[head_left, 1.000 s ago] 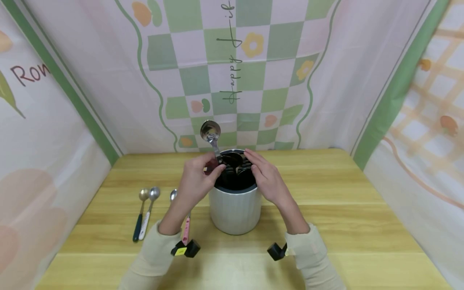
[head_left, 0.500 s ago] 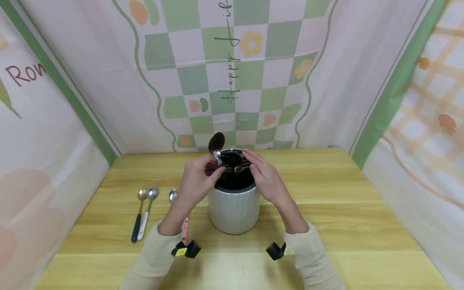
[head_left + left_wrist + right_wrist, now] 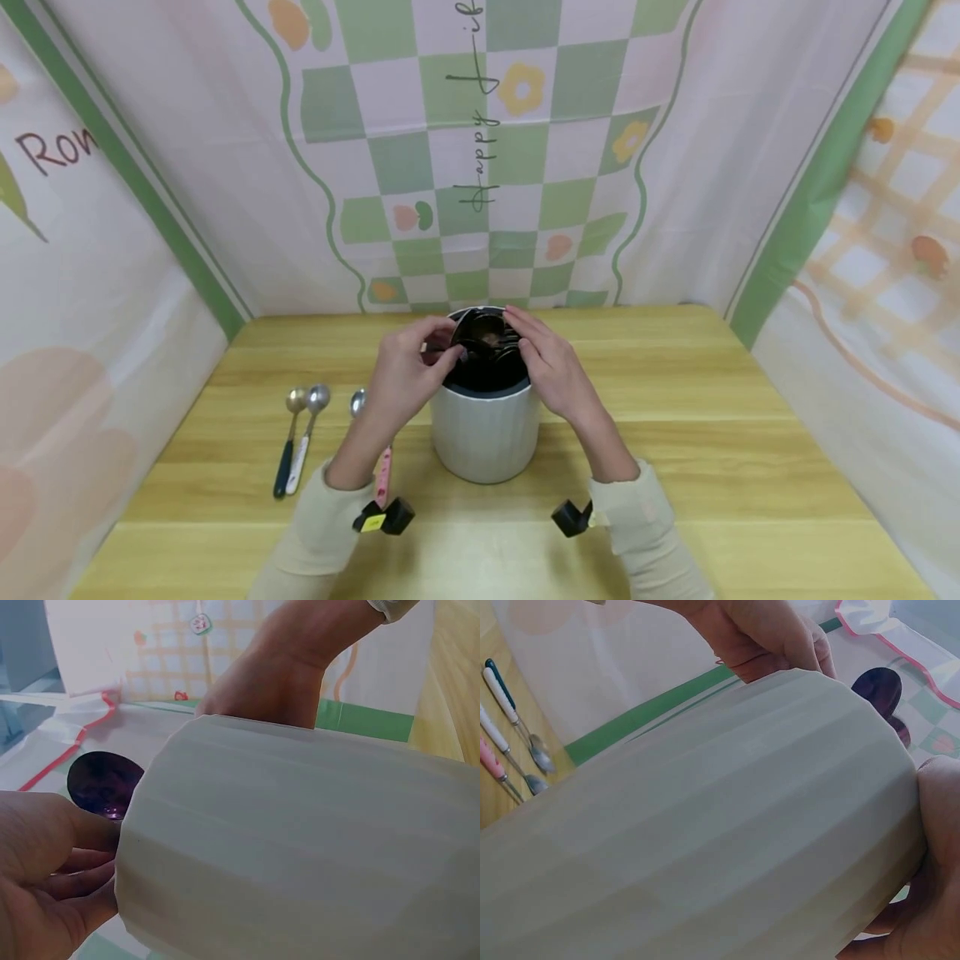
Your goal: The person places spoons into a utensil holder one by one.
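A white ribbed pot (image 3: 485, 442) with a dark inside stands on the table, several spoons (image 3: 501, 335) upright in it with bowls at the top. My left hand (image 3: 411, 362) is at the left rim, thumb and fingers pinching a spoon (image 3: 105, 784) just under its bowl. That bowl sits at rim height, dark and reflective in the left wrist view; its handle is hidden inside the pot. My right hand (image 3: 557, 367) rests against the right rim with fingers fairly straight, steadying the pot.
Left of the pot lie spoons with a dark green handle (image 3: 284, 468), a white handle (image 3: 299, 465) and a pink handle (image 3: 384, 475), the last partly behind my left arm. Another white-handled spoon (image 3: 493, 731) shows in the right wrist view. A patterned curtain (image 3: 517, 167) closes the back.
The spoon in my left hand has turned and sunk into the pot, its bowl dropping from well above the rim to rim height. My right hand has stayed on the rim.
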### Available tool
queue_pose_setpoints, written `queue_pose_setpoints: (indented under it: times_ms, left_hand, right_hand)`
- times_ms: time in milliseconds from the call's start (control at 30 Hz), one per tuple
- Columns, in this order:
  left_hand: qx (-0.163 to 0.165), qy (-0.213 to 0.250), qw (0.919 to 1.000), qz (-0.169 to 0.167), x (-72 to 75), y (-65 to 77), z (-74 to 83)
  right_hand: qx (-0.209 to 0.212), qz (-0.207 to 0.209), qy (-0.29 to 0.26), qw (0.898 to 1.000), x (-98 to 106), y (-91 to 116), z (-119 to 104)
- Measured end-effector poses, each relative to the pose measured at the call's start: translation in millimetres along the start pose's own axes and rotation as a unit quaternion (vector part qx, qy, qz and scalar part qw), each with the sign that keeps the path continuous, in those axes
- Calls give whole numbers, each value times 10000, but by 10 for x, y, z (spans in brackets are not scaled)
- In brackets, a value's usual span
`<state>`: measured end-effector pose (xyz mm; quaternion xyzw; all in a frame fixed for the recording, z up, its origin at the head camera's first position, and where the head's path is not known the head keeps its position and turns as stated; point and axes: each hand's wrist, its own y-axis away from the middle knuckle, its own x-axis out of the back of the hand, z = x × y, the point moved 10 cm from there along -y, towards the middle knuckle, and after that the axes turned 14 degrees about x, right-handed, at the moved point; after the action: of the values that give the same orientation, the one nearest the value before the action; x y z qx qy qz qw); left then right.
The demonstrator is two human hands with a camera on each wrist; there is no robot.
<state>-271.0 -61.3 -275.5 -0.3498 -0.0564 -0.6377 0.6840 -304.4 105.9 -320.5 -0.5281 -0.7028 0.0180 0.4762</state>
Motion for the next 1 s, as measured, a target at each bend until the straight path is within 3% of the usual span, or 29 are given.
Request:
queue_pose_setpoints:
  times_ms: [167, 433, 733, 1000]
  left_hand:
    - [20, 5, 9999, -170, 53, 48, -20]
    - [251, -178, 9995, -32, 246, 185, -170]
    - [724, -607, 9955, -38, 347, 332, -496]
    - [1083, -870, 9903, -85, 424, 482, -907]
  right_hand:
    - [6, 23, -17, 10000, 0, 1, 1]
    - [50, -29, -61, 10000, -23, -10, -2]
    - [0, -62, -18, 10000, -1, -20, 0]
    - [19, -61, -48, 10000, -16, -13, 17]
